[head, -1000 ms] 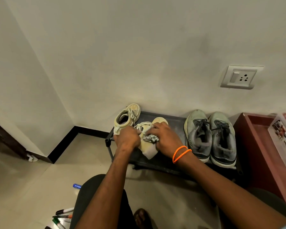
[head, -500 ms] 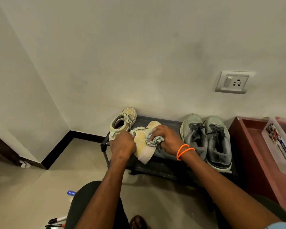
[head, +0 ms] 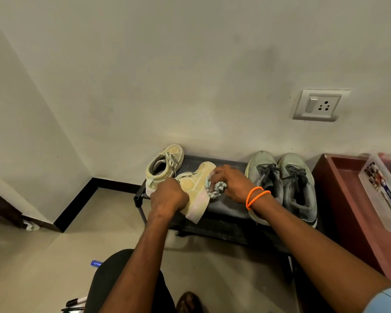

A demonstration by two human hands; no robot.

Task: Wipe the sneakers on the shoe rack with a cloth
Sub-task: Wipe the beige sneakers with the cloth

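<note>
Four sneakers sit on a low black shoe rack (head: pixel 226 205) at the frame's centre: two cream ones left, two grey-green ones (head: pixel 287 184) right. The left hand (head: pixel 168 196) grips the heel end of the nearer cream sneaker (head: pixel 195 188), tilted onto its side. The right hand (head: pixel 231 182), two orange bands at its wrist, curls round a crumpled pale cloth (head: pixel 217 188) pressed against that shoe's side. The other cream sneaker (head: pixel 164 167) stands behind. A wall socket (head: pixel 317 105) sits upper right; a reddish cabinet (head: pixel 348 204) stands at right.
</note>
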